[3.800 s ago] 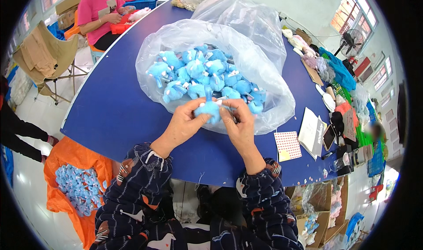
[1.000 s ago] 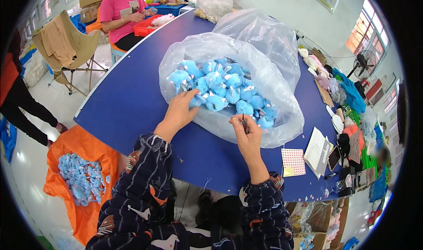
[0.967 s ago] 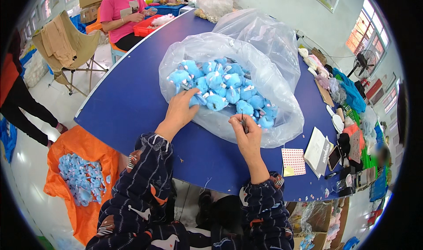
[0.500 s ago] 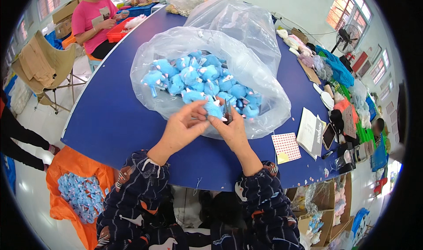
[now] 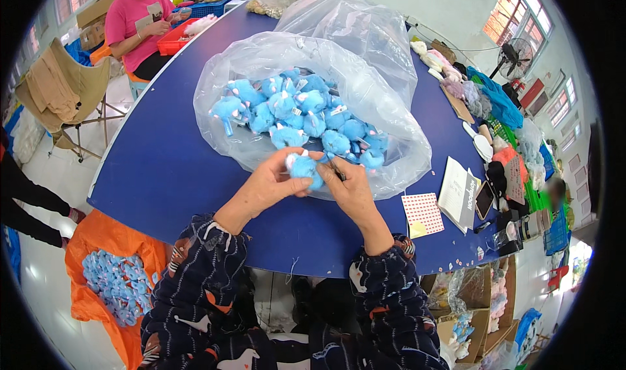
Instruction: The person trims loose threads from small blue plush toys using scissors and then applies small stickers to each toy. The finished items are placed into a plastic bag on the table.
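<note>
Over the near side of a clear plastic bag (image 5: 391,119), my left hand (image 5: 264,186) is closed on a small fluffy blue plush toy (image 5: 302,166) with pinkish-white ears. At the toy's right side, the thumb and fingers of my right hand (image 5: 354,190) pinch close against it. Small dark snips (image 5: 338,172) are tucked in that same hand, their blades mostly hidden by the fingers. Several similar blue plush toys (image 5: 283,106), some with white tags, lie heaped in the bag just beyond my hands.
The blue table (image 5: 156,174) carries a sticker sheet (image 5: 422,213), an open notebook (image 5: 456,190) and a phone (image 5: 484,200) at right. An orange sack (image 5: 85,292) of small blue pieces stands on the floor at left. Another person (image 5: 140,27) sits far left beside a red basket (image 5: 175,42).
The plush toy has been turned so its ears face left instead of right. Both hands sit slightly differently, and the snips' blades, upright before, are now mostly covered by my right fingers.
</note>
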Tool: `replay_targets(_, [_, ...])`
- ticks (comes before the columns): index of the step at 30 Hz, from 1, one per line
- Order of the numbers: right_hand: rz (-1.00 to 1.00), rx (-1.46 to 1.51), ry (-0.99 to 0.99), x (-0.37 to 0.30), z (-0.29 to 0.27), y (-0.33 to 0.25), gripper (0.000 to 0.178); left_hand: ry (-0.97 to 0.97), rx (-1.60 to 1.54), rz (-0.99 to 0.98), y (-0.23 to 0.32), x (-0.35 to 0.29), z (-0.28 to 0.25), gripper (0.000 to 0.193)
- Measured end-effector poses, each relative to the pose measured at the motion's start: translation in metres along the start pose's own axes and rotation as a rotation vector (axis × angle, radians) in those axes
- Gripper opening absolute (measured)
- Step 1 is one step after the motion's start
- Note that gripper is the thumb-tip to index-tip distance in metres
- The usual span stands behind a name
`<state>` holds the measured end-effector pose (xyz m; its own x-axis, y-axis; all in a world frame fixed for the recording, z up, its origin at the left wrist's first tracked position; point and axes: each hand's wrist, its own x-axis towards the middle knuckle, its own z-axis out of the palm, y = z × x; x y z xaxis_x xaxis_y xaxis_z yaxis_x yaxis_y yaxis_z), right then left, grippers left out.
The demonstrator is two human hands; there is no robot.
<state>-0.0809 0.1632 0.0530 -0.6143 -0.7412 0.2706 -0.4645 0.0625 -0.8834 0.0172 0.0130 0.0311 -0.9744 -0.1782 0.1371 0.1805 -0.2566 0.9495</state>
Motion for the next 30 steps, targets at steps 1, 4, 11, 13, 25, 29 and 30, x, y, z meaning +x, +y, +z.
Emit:
replay_targets(1, [0.028, -0.063, -0.016, 0.001, -0.003, 0.004, 0.029, -0.045, 0.014, -0.01, 0.0, 0.002, 0.001, 0.047])
replay_targets(4, [-0.017, 0.127, 0.102, 0.001, 0.002, 0.011, 0.034, -0.047, -0.022, -0.002, -0.011, 0.005, 0.0, 0.046])
replay_targets(11, [0.117, -0.011, 0.037, 0.003, -0.013, 0.0, 0.028, 0.05, -0.11, 0.071, -0.004, 0.002, 0.001, 0.044])
replay_targets(13, [0.115, 0.06, 0.02, 0.001, -0.012, -0.003, 0.027, 0.069, -0.03, 0.077, -0.007, 0.002, 0.0, 0.041])
replay_targets(25, [-0.014, 0.194, 0.165, 0.0, -0.002, 0.007, 0.025, -0.409, -0.616, 0.416, 0.039, -0.027, -0.034, 0.064])
replay_targets(29, [-0.026, 0.082, 0.289, 0.011, -0.001, 0.012, 0.027, -0.296, -0.976, 0.529, 0.035, -0.019, -0.067, 0.067])
replay_targets(30, [-0.006, 0.031, 0.308, 0.011, -0.002, 0.015, 0.028, 0.011, -0.806, 0.392, 0.028, -0.007, -0.064, 0.059])
